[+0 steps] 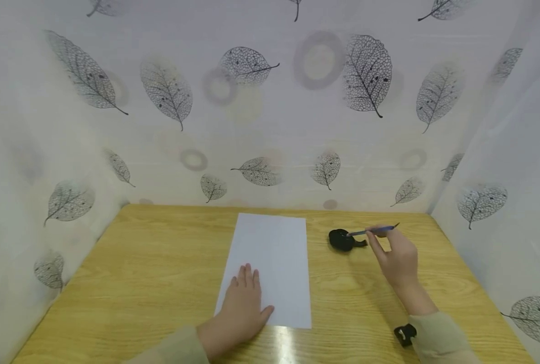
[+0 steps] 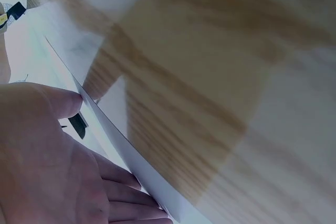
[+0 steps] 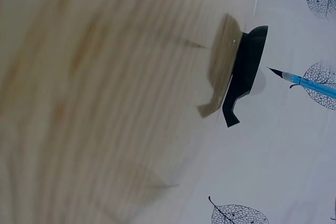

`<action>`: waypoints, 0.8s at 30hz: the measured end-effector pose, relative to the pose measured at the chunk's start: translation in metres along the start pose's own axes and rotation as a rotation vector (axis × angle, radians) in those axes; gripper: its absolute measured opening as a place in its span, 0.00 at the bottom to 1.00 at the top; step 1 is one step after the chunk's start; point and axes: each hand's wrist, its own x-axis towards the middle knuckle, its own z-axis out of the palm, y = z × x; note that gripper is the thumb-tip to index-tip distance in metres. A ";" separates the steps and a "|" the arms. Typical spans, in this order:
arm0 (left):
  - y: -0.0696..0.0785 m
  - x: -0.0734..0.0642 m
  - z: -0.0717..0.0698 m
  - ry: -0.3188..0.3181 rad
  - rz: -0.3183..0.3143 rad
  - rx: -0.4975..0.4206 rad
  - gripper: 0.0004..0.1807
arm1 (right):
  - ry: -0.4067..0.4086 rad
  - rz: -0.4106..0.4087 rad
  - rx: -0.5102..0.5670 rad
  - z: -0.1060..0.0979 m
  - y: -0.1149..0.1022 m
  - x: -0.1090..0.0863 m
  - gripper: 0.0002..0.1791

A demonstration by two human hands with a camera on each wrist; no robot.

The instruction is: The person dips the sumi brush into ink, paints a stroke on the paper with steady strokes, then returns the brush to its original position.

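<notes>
- Nearest, 2 pale sleeves [image 1: 445,336] reach in from the bottom edge, and a black wrist device [image 1: 405,334] sits at the right cuff.
- The left hand [image 1: 242,311] lies flat and opened out, its 4 fingers straight and slightly apart, its thumb held well out to the side. It rests on the lower left part of the paper, the heel of the palm reaching past the edge.
- The paper [image 1: 274,253] is 1 white, unmarked sheet, lying lengthwise away from the person on the wooden table [image 1: 161,273], whose glossy top throws back reflections.
- The right hand [image 1: 399,258] is raised over the table, right of the paper, its thumb and fingertips drawn together. It pinches 1 slim blue brush [image 1: 360,233] by the shaft; how the remaining fingers lie, I cannot tell.
- The brush slants nearly level, its tip pointing left over the dish. In the right wrist view the dark, pointed bristles hang just beside the dish's rim, apart from it.
- The dish [image 1: 341,241] is black and shallow, with 1 short handle turned toward the right hand; it stands right of the paper's far end.
- Farthest, a pale curtain [image 1: 288,126] printed with dark, veined leaves rises behind the table.
</notes>
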 end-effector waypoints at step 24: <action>0.002 -0.001 -0.006 -0.010 0.059 -0.001 0.45 | -0.113 0.326 0.038 0.009 0.014 -0.004 0.10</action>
